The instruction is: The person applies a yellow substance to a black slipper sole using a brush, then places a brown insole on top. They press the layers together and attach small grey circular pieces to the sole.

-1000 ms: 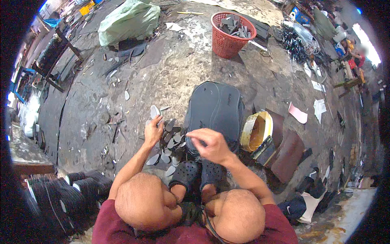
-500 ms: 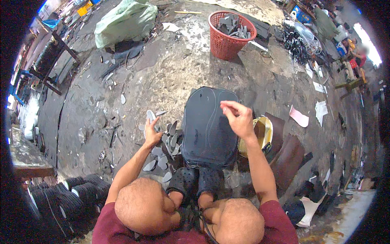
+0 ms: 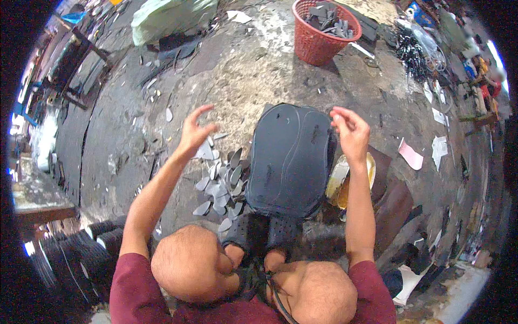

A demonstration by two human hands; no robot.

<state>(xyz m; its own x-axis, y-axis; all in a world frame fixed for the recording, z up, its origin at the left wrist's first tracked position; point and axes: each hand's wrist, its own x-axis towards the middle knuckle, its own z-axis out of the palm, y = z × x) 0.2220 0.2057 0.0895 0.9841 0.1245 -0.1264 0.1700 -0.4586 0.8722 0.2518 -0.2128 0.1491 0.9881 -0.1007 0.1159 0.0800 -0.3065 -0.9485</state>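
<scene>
Between my arms, just past my feet, a thick black slab with rounded corners (image 3: 288, 162) lies with thin pale curved lines on its top. Left of it spreads a loose pile of grey leaf-shaped cut pieces (image 3: 218, 186). My left hand (image 3: 195, 130) hovers over the far end of this pile, thumb and fingers spread, nothing in it. Just off the slab's far right corner is my right hand (image 3: 352, 132), its fingers loosely bent and a little apart; I see nothing in it. Beneath the right forearm sits a container with yellowish contents (image 3: 341, 181), partly hidden.
A red perforated basket (image 3: 318, 48) with dark grey scraps stands ahead. A pale green sack (image 3: 167, 21) is far left. Stacked black sole-like pieces (image 3: 70, 264) lie near left. Brown sheets (image 3: 391, 208) and a pink scrap (image 3: 411, 155) lie to the right.
My left hand has let go of a grey cut piece at the pile and lifted away, fingers spreading. My right hand has moved right, from above the slab to beside its far corner.
</scene>
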